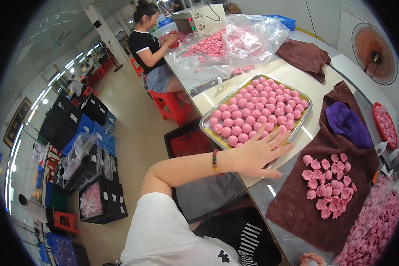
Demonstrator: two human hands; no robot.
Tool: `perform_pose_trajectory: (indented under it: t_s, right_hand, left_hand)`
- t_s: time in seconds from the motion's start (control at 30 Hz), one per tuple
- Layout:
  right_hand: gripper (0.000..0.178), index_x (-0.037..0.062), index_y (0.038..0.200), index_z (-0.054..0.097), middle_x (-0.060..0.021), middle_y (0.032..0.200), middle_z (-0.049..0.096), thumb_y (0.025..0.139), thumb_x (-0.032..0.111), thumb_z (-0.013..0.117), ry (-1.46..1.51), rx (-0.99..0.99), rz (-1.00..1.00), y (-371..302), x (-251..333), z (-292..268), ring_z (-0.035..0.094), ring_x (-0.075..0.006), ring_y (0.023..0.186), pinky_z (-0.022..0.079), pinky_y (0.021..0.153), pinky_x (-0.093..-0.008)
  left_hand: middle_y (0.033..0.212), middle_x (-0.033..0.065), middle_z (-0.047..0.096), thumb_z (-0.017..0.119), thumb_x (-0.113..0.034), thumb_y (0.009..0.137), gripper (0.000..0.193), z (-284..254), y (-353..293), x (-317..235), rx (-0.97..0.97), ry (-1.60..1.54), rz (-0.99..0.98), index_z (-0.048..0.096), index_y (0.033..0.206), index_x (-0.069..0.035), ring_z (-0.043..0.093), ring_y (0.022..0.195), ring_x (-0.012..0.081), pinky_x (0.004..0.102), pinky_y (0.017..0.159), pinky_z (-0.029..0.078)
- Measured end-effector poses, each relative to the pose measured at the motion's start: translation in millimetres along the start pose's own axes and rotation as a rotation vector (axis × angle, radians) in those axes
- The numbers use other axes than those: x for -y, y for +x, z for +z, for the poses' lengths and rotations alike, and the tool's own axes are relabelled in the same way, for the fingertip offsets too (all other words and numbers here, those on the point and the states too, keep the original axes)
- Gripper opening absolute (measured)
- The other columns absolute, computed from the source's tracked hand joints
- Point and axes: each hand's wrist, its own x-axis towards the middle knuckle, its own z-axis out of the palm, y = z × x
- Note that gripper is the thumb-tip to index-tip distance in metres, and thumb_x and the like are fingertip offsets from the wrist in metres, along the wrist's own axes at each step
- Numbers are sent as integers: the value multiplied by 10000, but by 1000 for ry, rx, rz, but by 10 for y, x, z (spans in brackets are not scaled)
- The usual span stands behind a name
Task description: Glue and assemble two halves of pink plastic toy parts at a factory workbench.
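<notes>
My left hand reaches over the near edge of a metal tray, fingers spread and palm down. It touches or hovers just above the nearest pink balls; which, I cannot tell. Rows of smooth pink plastic balls fill the tray, some with small knobs. At the bottom edge my right hand shows only in part, its fingers curled; whatever they hold is hidden. Between the hands a brown cloth bears loose pink half shells, some hollow side up.
A purple cloth lies beyond the shells, near a red basket of pink pieces. A bag of pink parts stands at the right. Across the table a co-worker sits by a beige machine. Black crates stand left on the floor.
</notes>
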Motion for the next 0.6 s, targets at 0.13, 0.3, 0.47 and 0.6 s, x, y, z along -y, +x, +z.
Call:
perform_pose_trajectory:
  t_s: [0.13,0.3,0.47,0.6]
  right_hand:
    - [224,36,872,496,-85,767,532,730,88,661,1,14,12,13,-3,0,523,-182,705,444,659,-281]
    - [215,33,869,494,-88,769,519,731,69,655,-13,31,-45,17,14,19,527,-190,692,449,650,-289]
    - [214,31,866,494,-89,766,516,723,47,652,20,6,-45,-8,-8,-4,530,-194,698,449,655,-291]
    - [211,30,857,497,-91,765,520,725,68,657,-6,0,-32,-16,6,3,524,-189,691,444,653,-283]
  left_hand:
    - [1430,165,131,430,-422,847,602,108,-99,63,38,33,-80,279,1348,-124,157,1309,355,557,1010,104]
    - [1428,161,142,419,-405,855,563,112,-76,49,53,38,-72,301,1339,-142,163,1305,357,560,1008,105]
    - [1428,163,138,417,-427,852,577,111,-54,30,57,27,-65,300,1339,-142,148,1309,361,566,1008,97]
    - [1426,171,138,432,-445,840,609,102,-72,27,49,30,-74,294,1341,-127,145,1309,360,558,1011,98]
